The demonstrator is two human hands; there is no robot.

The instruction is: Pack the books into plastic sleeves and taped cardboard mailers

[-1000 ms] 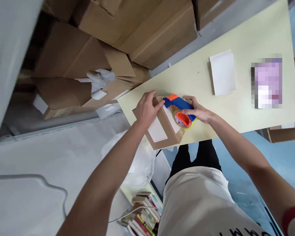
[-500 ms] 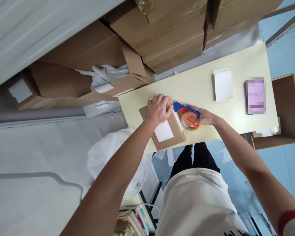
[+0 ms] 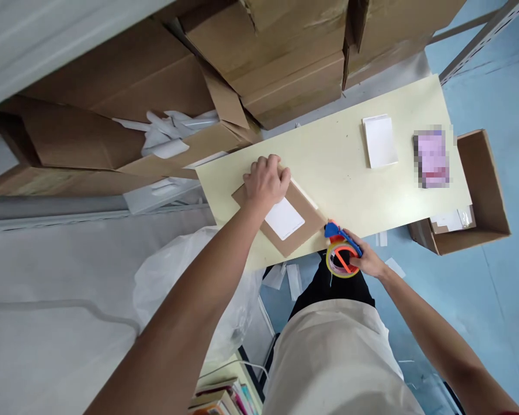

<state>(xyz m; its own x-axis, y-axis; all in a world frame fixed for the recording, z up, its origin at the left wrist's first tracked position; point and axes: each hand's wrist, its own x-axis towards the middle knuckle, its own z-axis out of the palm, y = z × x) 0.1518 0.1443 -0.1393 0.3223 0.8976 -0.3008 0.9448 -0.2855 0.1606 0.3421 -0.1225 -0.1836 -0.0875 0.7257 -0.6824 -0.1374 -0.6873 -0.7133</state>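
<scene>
A small cardboard box (image 3: 308, 215) with a white label (image 3: 284, 219) on top lies turned at an angle near the left end of the table. My left hand (image 3: 266, 181) grips its far side, fingers curled over the edge. In my right hand (image 3: 368, 259) is a blue and orange tape dispenser (image 3: 338, 231), loaded with a yellow-edged roll. The dispenser's head is by the near right corner of the box, and its roll hangs past the table's front edge. Whether tape runs between them I cannot tell.
On the cream table (image 3: 328, 155) lie a stack of white cards (image 3: 379, 141) and a blurred pink packet (image 3: 432, 157). An open carton (image 3: 482, 184) stands beyond the right end. Large cartons (image 3: 281, 52) line the back. A white plastic bag (image 3: 173, 271) hangs at left.
My right hand has drawn the tape dispenser toward me, from beside the box to past the table's front edge. The box has turned slightly under my left hand, which keeps its grip.
</scene>
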